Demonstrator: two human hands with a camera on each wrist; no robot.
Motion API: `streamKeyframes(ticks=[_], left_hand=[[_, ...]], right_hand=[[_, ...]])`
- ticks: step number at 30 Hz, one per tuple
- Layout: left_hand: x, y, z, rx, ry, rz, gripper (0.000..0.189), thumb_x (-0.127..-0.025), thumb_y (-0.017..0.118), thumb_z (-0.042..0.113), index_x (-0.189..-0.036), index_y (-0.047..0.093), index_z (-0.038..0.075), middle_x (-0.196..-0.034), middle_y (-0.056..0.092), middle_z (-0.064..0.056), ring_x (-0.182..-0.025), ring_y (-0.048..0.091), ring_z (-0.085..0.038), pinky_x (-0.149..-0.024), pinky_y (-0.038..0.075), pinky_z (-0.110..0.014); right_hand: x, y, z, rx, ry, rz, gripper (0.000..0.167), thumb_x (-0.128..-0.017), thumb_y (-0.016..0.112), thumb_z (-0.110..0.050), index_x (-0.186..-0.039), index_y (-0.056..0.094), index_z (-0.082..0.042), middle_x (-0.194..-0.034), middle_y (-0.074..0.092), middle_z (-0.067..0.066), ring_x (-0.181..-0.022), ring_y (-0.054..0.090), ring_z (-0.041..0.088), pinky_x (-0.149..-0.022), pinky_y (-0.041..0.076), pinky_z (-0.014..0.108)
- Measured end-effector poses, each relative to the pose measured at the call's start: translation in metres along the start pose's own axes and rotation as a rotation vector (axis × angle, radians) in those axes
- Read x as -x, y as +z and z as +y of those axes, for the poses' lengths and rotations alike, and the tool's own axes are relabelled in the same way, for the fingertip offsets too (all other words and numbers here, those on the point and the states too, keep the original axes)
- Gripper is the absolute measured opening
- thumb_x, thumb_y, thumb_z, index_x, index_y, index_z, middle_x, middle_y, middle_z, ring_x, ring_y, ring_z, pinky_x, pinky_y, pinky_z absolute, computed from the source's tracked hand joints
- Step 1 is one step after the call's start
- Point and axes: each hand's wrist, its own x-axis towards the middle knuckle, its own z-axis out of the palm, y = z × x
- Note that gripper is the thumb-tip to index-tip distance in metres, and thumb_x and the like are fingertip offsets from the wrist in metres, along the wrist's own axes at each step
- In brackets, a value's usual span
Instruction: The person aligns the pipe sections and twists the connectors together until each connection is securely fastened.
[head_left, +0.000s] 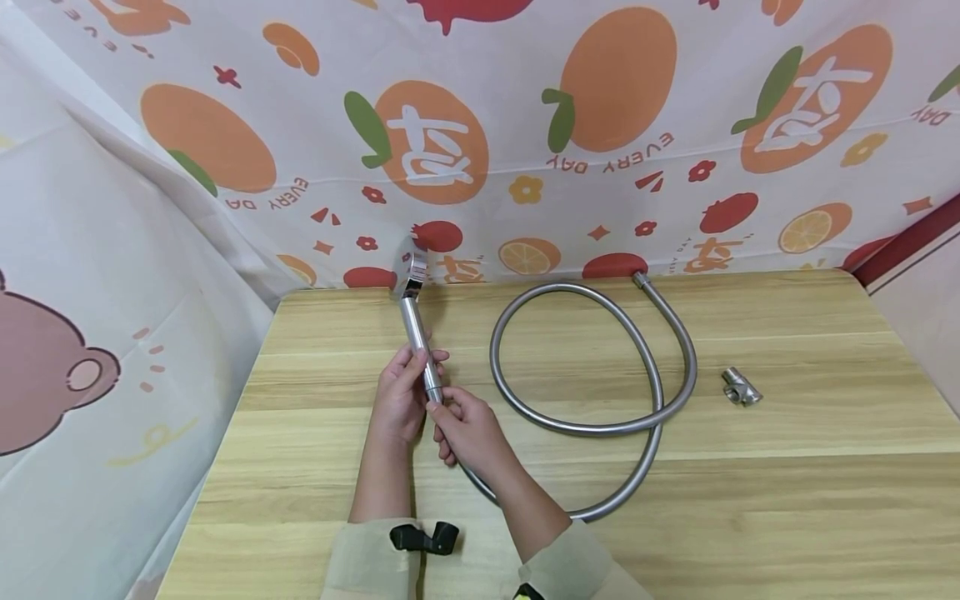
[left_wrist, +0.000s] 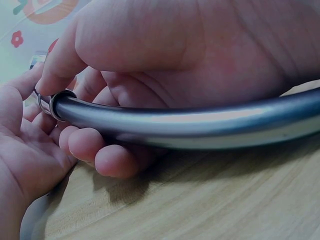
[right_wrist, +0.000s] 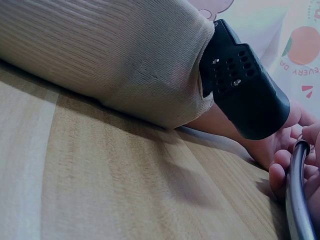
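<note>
A chrome handheld shower head (head_left: 415,325) points toward the back wall, tilted slightly left. My left hand (head_left: 399,396) grips its handle, thumb laid along the front. Just below, my right hand (head_left: 474,433) pinches the lower end, where a grey metal shower hose (head_left: 573,429) meets the handle. Seen from the left wrist, the hose (left_wrist: 190,125) runs out from a ringed collar (left_wrist: 62,104) under my right hand (left_wrist: 165,45), and several fingertips curl beneath it. From the right wrist, the left hand (right_wrist: 260,150) shows partly behind the black camera mount (right_wrist: 245,85).
The hose lies looped across the wooden table (head_left: 750,517), its free end fitting (head_left: 641,279) near the back edge. A small chrome tee-shaped fitting (head_left: 741,387) lies to the right. A fruit-printed cloth (head_left: 510,158) hangs behind the table, and another cloth covers the left side.
</note>
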Motion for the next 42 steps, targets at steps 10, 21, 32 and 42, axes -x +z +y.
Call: streamKeyframes(ticks=[10,21,32,42], left_hand=[[0.0018,0.0013,0.0011,0.002,-0.006,0.008,0.051,-0.099,0.059,0.024,-0.141,0.043,0.000,-0.088,0.073,0.000,-0.077,0.060,-0.012,-0.067,0.045,-0.020],[0.0003,0.0017,0.0021,0.004,-0.011,0.008,0.051,-0.100,0.057,0.023,-0.143,0.042,0.000,-0.087,0.073,0.001,-0.077,0.061,-0.012,-0.070,0.047,-0.020],[0.0008,0.0031,0.0022,-0.001,-0.016,0.015,0.054,-0.100,0.058,0.023,-0.145,0.039,-0.001,-0.086,0.073,0.002,-0.076,0.061,-0.011,-0.070,0.048,-0.021],[0.0001,0.0034,0.0025,-0.005,-0.018,0.023,0.054,-0.100,0.057,0.022,-0.145,0.039,-0.001,-0.086,0.073,0.002,-0.076,0.061,-0.011,-0.069,0.048,-0.020]], right_hand=[[-0.0003,0.0001,0.0026,-0.003,0.001,-0.007,0.032,-0.096,0.062,-0.034,-0.123,0.062,-0.017,-0.069,0.060,0.003,-0.049,0.056,0.014,-0.044,0.049,0.025],[0.0002,0.0001,0.0005,0.000,0.000,-0.006,0.032,-0.096,0.063,-0.036,-0.122,0.062,-0.018,-0.069,0.060,0.003,-0.048,0.056,0.014,-0.045,0.050,0.025],[0.0004,-0.0002,0.0006,0.003,-0.004,-0.006,0.030,-0.097,0.062,-0.034,-0.122,0.062,-0.017,-0.069,0.060,0.003,-0.049,0.056,0.014,-0.045,0.050,0.025],[0.0006,-0.0006,-0.0006,0.000,-0.005,-0.005,0.031,-0.096,0.062,-0.034,-0.122,0.062,-0.017,-0.069,0.060,0.003,-0.049,0.056,0.013,-0.045,0.050,0.025]])
